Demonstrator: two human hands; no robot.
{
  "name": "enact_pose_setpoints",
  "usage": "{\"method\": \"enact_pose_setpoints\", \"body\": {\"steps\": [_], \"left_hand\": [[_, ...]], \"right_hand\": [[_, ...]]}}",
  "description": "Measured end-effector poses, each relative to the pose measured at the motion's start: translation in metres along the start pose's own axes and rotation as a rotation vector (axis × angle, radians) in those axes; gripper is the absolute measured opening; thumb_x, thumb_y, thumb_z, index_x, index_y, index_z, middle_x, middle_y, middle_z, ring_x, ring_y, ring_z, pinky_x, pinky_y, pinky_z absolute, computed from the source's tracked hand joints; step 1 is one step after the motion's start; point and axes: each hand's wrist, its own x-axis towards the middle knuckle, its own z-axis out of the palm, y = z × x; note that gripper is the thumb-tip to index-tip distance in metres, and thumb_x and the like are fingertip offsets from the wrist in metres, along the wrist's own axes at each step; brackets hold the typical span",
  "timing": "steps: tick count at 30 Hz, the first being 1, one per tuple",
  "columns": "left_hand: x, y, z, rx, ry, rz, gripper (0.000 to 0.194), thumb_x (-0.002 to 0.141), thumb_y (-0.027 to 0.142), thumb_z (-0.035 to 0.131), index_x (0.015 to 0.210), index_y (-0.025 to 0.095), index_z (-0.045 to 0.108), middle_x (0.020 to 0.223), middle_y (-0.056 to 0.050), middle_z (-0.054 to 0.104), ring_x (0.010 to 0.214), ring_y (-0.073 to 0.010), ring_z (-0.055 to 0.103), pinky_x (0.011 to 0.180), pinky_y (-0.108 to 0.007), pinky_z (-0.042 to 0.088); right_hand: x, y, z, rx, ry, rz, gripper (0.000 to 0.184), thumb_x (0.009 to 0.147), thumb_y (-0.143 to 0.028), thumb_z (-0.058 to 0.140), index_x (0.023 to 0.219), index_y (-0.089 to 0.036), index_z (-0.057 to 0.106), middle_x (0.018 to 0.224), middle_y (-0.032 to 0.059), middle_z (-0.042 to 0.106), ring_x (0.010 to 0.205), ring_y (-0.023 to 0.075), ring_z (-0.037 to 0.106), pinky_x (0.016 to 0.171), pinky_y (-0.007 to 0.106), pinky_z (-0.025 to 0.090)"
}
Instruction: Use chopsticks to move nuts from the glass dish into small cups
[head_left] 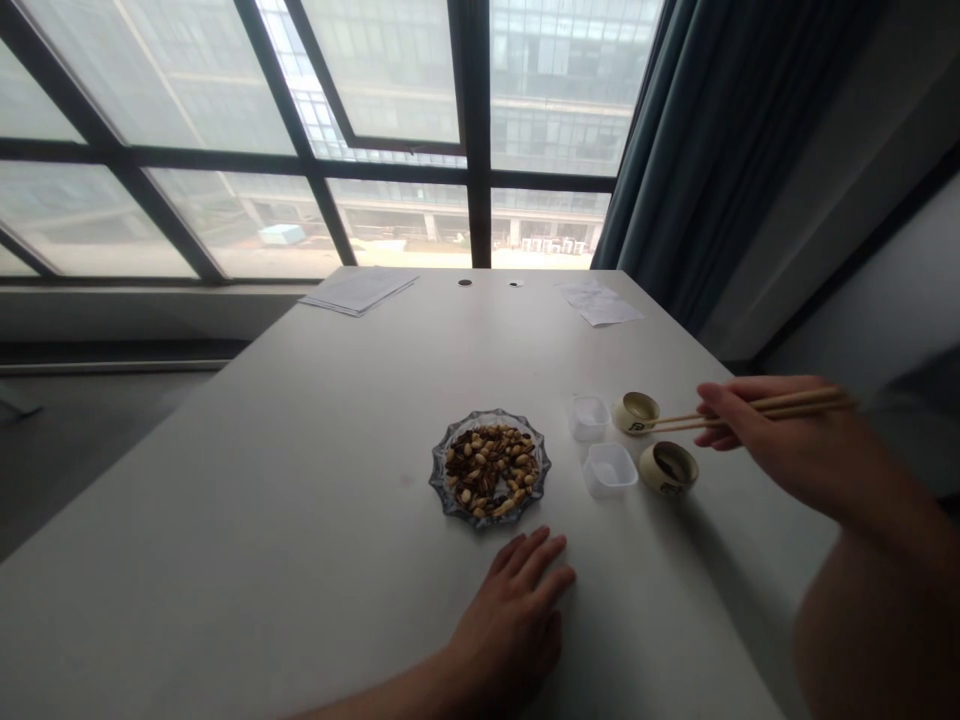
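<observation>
My right hand [757,425] is closed around a pair of wooden chopsticks [795,402], whose tips point left to the side of the far ceramic cup [639,412]. Whether they touch it I cannot tell. Just below the chopsticks stands a second ceramic cup [669,470] with something dark inside. My left hand [517,600] rests on the table with its fingers stretched out, holding nothing. Beyond those fingers is a scalloped glass dish [436,470] of mixed nuts and seeds [491,465]. Two clear plastic containers, a far one [589,417] and a near one [610,468], sit between dish and cups.
The white table [300,520] reaches to the windows. Papers [360,290] lie at its far left corner, and a crumpled sheet [598,302] at the far right. Two small round holes or discs [465,283] mark the far edge. A dark curtain [690,170] hangs to the right.
</observation>
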Motion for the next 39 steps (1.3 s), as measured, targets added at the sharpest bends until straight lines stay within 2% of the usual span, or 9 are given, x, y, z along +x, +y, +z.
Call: {"method": "enact_pose_setpoints", "body": {"steps": [2, 3, 8, 10, 12, 19, 39], "left_hand": [[0.000, 0.001, -0.001, -0.009, -0.001, -0.002, 0.060, 0.076, 0.004, 0.057, 0.133, 0.025, 0.054, 0.161, -0.006, 0.043, 0.153, -0.0287, 0.031, 0.124, -0.051, 0.028], [0.000, 0.001, -0.002, -0.016, 0.000, -0.003, 0.059, 0.077, 0.005, 0.058, 0.133, 0.025, 0.055, 0.161, -0.006, 0.043, 0.153, -0.0287, 0.031, 0.124, -0.050, 0.028], [-0.002, 0.000, -0.002, -0.039, 0.024, 0.003, 0.052, 0.083, 0.011, 0.059, 0.133, 0.026, 0.055, 0.161, -0.005, 0.043, 0.153, -0.0275, 0.030, 0.125, -0.048, 0.025], [-0.003, -0.001, -0.001, -0.041, 0.032, 0.006, 0.051, 0.085, 0.013, 0.059, 0.134, 0.026, 0.054, 0.161, -0.004, 0.044, 0.153, -0.0272, 0.030, 0.126, -0.047, 0.023], [-0.004, -0.002, 0.000, -0.041, 0.040, 0.012, 0.050, 0.085, 0.014, 0.060, 0.133, 0.026, 0.054, 0.160, -0.004, 0.044, 0.152, -0.0266, 0.031, 0.126, -0.046, 0.022], [-0.004, -0.002, 0.002, -0.035, 0.061, 0.030, 0.047, 0.086, 0.017, 0.062, 0.132, 0.025, 0.056, 0.159, -0.005, 0.045, 0.150, -0.0275, 0.033, 0.127, -0.045, 0.020], [-0.005, -0.003, 0.004, -0.014, 0.070, 0.030, 0.043, 0.088, 0.017, 0.060, 0.131, 0.024, 0.056, 0.158, -0.006, 0.047, 0.150, -0.0273, 0.033, 0.126, -0.045, 0.022]], "right_hand": [[-0.008, -0.015, 0.011, 0.072, 0.015, -0.025, 0.038, 0.095, -0.056, 0.065, 0.089, -0.021, 0.080, 0.074, 0.0106, 0.079, 0.067, 0.0268, 0.078, 0.056, 0.031, 0.059], [-0.011, -0.022, 0.019, 0.128, -0.021, -0.034, 0.040, 0.094, -0.058, 0.065, 0.090, -0.021, 0.080, 0.075, 0.0101, 0.080, 0.068, 0.0266, 0.078, 0.057, 0.031, 0.060], [-0.024, -0.048, 0.067, 0.310, -0.423, -0.141, 0.042, 0.096, -0.057, 0.063, 0.083, -0.021, 0.078, 0.078, 0.0076, 0.079, 0.072, 0.0233, 0.077, 0.063, 0.029, 0.060], [-0.027, -0.052, 0.083, 0.302, -0.524, -0.209, 0.040, 0.098, -0.053, 0.061, 0.079, -0.021, 0.076, 0.077, 0.0056, 0.078, 0.071, 0.0207, 0.075, 0.064, 0.028, 0.057], [-0.029, -0.054, 0.095, 0.297, -0.572, -0.261, 0.040, 0.100, -0.050, 0.060, 0.077, -0.021, 0.074, 0.074, 0.0041, 0.076, 0.068, 0.0188, 0.072, 0.063, 0.027, 0.054], [-0.035, -0.053, 0.117, 0.274, -0.615, -0.350, 0.034, 0.101, -0.043, 0.059, 0.080, -0.020, 0.071, 0.076, 0.0033, 0.073, 0.071, 0.0172, 0.067, 0.066, 0.027, 0.051], [-0.036, -0.047, 0.125, 0.285, -0.593, -0.301, 0.045, 0.101, -0.050, 0.058, 0.075, -0.019, 0.076, 0.074, 0.0044, 0.076, 0.069, 0.0191, 0.070, 0.065, 0.028, 0.053]]}}
